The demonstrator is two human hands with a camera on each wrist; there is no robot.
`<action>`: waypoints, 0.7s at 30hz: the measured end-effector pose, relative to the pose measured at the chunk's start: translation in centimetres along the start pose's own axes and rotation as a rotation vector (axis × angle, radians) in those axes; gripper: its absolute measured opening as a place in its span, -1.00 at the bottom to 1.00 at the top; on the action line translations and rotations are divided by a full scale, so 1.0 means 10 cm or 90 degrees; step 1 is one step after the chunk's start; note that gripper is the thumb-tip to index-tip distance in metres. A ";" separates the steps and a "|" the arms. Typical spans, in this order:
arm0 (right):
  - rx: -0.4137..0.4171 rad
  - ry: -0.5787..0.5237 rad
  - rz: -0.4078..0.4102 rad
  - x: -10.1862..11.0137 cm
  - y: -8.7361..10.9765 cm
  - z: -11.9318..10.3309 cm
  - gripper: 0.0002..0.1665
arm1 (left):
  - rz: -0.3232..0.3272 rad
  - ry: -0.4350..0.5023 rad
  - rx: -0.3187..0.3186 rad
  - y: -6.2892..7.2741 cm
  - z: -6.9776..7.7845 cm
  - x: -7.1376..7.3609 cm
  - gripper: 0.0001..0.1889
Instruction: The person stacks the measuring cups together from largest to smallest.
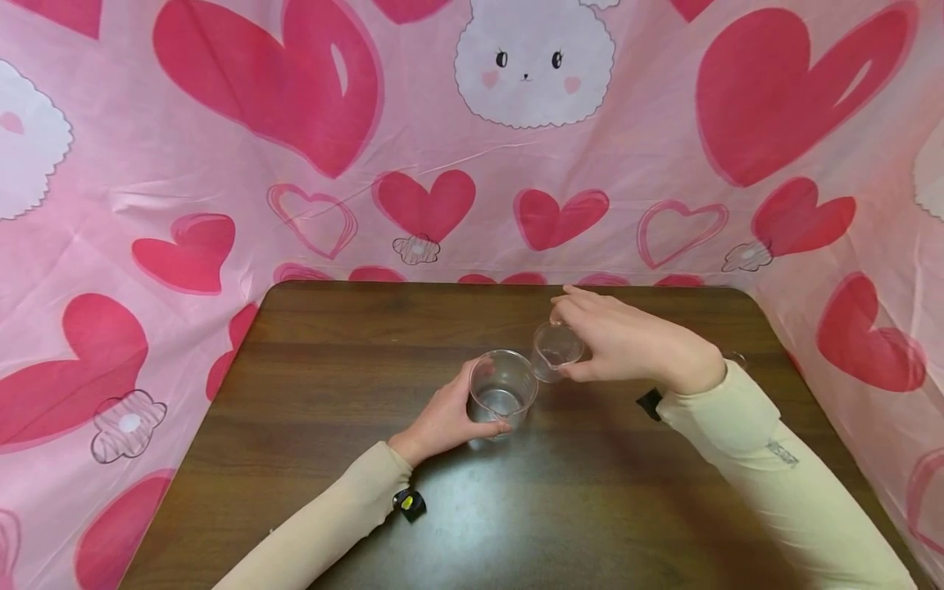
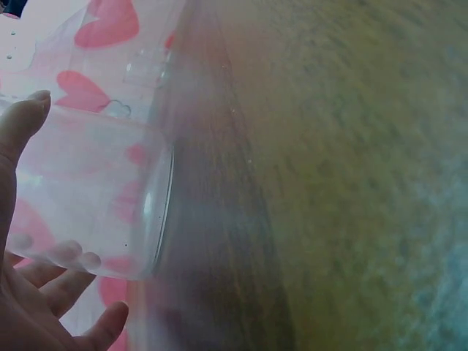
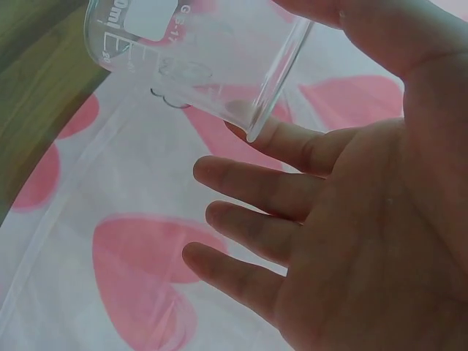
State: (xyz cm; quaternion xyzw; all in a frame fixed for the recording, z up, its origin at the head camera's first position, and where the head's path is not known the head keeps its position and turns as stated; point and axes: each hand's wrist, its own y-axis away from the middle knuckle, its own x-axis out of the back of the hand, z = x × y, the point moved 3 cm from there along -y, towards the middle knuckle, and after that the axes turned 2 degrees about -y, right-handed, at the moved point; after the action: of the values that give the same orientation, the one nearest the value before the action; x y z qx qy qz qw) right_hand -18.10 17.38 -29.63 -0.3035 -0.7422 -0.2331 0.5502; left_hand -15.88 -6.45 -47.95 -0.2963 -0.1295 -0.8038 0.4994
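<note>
In the head view my left hand [image 1: 442, 416] grips a larger clear glass beaker [image 1: 503, 392] from its left side, thumb toward the front and fingers behind. The left wrist view shows that beaker [image 2: 88, 190] with fingertips against its wall; whether its base touches the table I cannot tell. Just beyond it to the right, my right hand [image 1: 623, 340] pinches a smaller glass beaker [image 1: 556, 351] near the rim between thumb and index finger. White graduation marks show on the small beaker [image 3: 190, 62] in the right wrist view, where the other fingers [image 3: 248, 191] extend away from it.
A dark brown wooden table [image 1: 324, 360] lies beneath both hands. Behind it and along the sides hangs a pink cloth [image 1: 442, 147] printed with hearts. A thin clear curved edge [image 1: 739, 358] shows behind the right wrist; its kind is hidden.
</note>
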 end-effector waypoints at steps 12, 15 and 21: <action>0.009 -0.005 -0.011 -0.08 -0.12 -0.10 -0.42 | 0.004 -0.015 -0.006 -0.01 0.00 0.00 0.08; 0.016 -0.004 -0.008 -0.11 -0.13 -0.12 -0.41 | 0.003 -0.013 -0.006 0.00 -0.01 -0.01 0.08; 0.043 -0.004 0.005 -0.15 -0.17 -0.16 -0.41 | 0.000 -0.012 -0.002 0.01 -0.02 -0.02 0.08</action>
State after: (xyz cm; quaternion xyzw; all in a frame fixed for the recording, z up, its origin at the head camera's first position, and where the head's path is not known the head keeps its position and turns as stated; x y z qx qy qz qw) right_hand -17.88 14.79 -30.64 -0.2886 -0.7503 -0.2046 0.5585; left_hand -15.80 -6.46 -48.25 -0.3048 -0.1332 -0.8012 0.4974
